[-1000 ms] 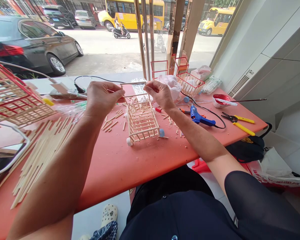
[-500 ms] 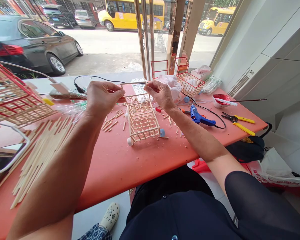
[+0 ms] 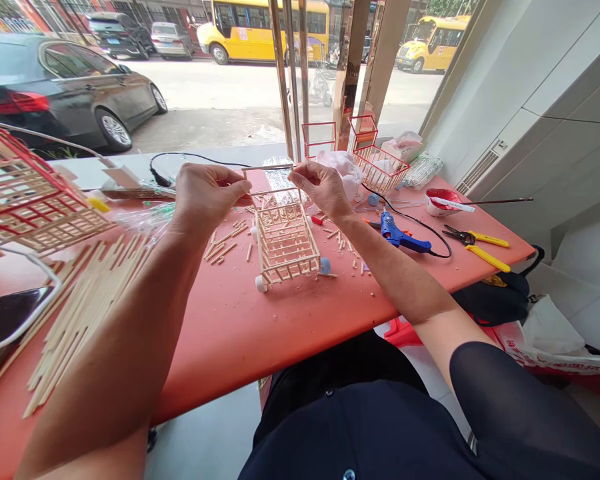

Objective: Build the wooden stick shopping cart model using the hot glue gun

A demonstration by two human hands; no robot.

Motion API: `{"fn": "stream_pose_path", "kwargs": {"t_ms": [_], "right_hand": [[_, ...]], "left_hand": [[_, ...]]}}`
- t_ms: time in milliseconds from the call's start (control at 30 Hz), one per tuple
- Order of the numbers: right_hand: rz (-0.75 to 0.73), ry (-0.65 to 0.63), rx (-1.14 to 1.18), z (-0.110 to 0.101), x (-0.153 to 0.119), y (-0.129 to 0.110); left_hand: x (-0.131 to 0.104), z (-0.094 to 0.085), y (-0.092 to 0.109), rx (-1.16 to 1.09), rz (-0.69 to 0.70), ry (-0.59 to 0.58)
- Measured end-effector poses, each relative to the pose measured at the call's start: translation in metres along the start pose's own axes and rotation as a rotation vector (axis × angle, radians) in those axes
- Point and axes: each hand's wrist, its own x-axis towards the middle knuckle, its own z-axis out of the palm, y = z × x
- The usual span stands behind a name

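A small cart of thin wooden sticks (image 3: 289,241) stands on the red table, with round caps as wheels; a blue cap (image 3: 325,265) is at its near right corner. At its far end rises a stick frame topped by a crossbar (image 3: 267,168). My left hand (image 3: 207,193) pinches the left end of this frame between thumb and fingers. My right hand (image 3: 320,188) pinches the right end of the crossbar. Short cut sticks (image 3: 223,251) lie left of the cart. The fingertips partly hide the frame's corners.
Long sticks (image 3: 80,313) and a red-trimmed stick basket (image 3: 25,193) are at left. A blue glue gun (image 3: 405,237), yellow-handled pliers (image 3: 480,247) and a red bowl (image 3: 443,200) sit at right. Behind stands another red-rimmed cart (image 3: 380,167). The table's front edge (image 3: 280,360) is near my body.
Both hands keep their grip on the frame with hardly any movement. The shoe and patterned trouser leg below the table have gone from view.
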Motion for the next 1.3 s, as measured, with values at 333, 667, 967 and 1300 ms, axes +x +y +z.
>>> {"fn": "stream_pose_path", "kwargs": {"t_ms": [333,667,967,1300], "right_hand": [[-0.016,-0.014,-0.019,-0.004,0.000,-0.001],[-0.005,-0.032,-0.135,-0.008,-0.002,-0.012],[-0.035,0.060,-0.379,-0.009,-0.009,-0.031],[-0.015,0.036,-0.358,-0.009,-0.009,-0.027]], "left_hand": [[0.003,0.002,-0.004,-0.015,-0.011,0.009],[0.004,0.003,-0.002,-0.001,-0.035,-0.002],[0.005,0.002,-0.006,0.011,-0.012,-0.014],[0.005,0.000,-0.007,0.050,0.019,-0.034]]}}
